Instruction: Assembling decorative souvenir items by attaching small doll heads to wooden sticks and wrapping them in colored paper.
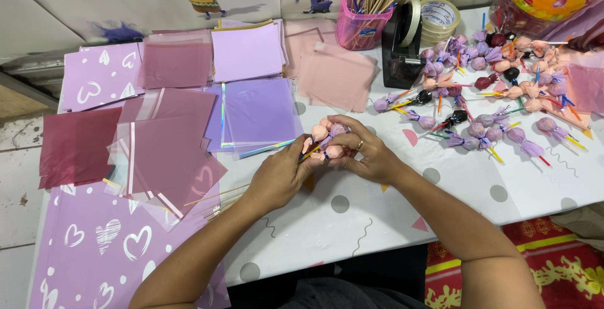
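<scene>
My left hand (280,174) and my right hand (367,153) meet over the middle of the white table (352,221). Between them they grip a small bunch of wrapped lollipops (326,138), peach and lilac heads pointing away from me, coloured sticks pinched between my fingers. A ring shows on my right hand. A few thin wooden skewers (211,201) lie on the table just left of my left wrist.
Several loose wrapped lollipops (497,89) lie spread at the right. Stacks of pink, maroon and lilac wrapping sheets (176,120) cover the left. A pink cup of skewers (360,20), a black tape dispenser (402,45) and tape rolls (439,16) stand at the back.
</scene>
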